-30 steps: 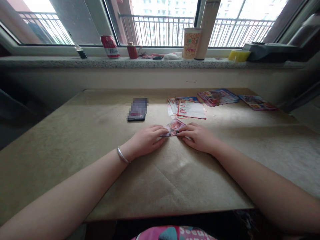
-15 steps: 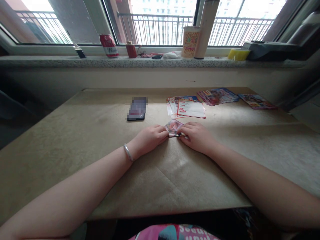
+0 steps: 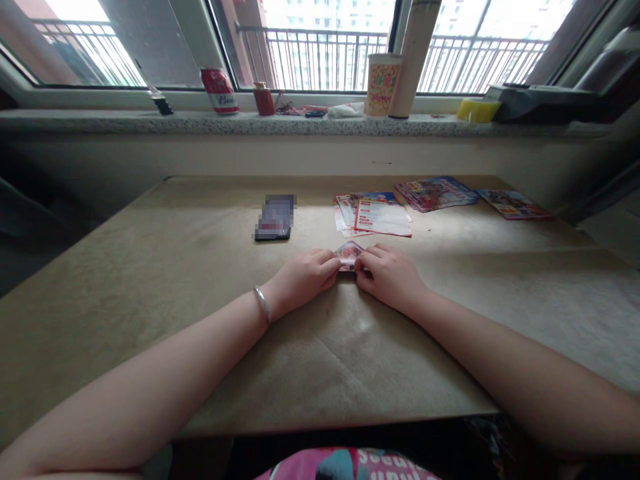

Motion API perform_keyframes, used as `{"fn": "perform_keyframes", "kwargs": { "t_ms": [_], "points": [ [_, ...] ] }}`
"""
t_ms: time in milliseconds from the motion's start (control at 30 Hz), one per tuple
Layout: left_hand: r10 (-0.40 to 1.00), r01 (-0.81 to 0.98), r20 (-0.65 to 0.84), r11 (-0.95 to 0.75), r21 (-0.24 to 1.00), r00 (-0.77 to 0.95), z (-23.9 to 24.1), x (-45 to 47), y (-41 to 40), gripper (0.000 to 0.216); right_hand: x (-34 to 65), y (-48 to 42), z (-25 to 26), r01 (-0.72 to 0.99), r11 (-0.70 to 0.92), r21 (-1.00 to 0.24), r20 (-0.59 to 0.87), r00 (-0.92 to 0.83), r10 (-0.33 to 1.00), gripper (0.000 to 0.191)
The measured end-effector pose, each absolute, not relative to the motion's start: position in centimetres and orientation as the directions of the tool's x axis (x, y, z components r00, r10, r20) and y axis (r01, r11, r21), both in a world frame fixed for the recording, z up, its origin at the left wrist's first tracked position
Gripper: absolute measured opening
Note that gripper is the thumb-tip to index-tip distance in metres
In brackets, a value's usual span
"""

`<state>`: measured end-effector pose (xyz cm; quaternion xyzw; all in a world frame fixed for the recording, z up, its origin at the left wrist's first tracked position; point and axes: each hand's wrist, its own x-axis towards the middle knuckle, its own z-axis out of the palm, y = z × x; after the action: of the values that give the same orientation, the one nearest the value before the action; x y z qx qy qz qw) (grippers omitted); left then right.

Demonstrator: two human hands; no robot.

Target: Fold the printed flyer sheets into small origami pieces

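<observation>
Between my two hands lies a small folded piece of printed paper point(image 3: 349, 253), its far end coming to a point. My left hand point(image 3: 311, 275) has its fingers closed on the paper's left edge; a silver bangle circles that wrist. On the opposite side, my right hand point(image 3: 389, 272) pinches the right edge with thumb and fingers. Both hands rest on the table, and the fingers hide the paper's side edges. Just beyond it is a loose pile of printed sheets point(image 3: 383, 217), a white one with a red border on top.
A phone point(image 3: 276, 217) with a blurred screen lies left of the sheets. Colourful leaflets point(image 3: 435, 193) and another printed leaflet point(image 3: 515, 203) lie at the table's far right. On the windowsill point(image 3: 280, 124) stand a can point(image 3: 219, 91), a red bottle point(image 3: 263, 100) and a paper cup point(image 3: 383, 85).
My left hand has shifted slightly right and my right hand has tightened its pinch. Less of the folded paper shows between them now.
</observation>
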<state>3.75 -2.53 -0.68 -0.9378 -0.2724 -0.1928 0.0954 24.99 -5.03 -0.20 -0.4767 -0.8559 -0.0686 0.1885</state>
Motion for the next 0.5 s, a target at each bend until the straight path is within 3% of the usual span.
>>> {"fn": "perform_keyframes", "kwargs": {
  "t_ms": [300, 500],
  "points": [
    [0.394, 0.499, 0.522, -0.864, -0.070, 0.756, -0.36, 4.62, -3.24, 0.016, 24.14, -5.52, -0.30, 0.802, 0.596, -0.044, 0.417, -0.527, 0.740, 0.010],
    [0.401, 0.515, 0.493, -0.850, -0.115, 0.772, 0.01, 4.50, -3.36, 0.015, 24.28, -5.56, -0.20, 0.787, 0.615, -0.052, 0.395, -0.549, 0.736, 0.009]
  ]
}}
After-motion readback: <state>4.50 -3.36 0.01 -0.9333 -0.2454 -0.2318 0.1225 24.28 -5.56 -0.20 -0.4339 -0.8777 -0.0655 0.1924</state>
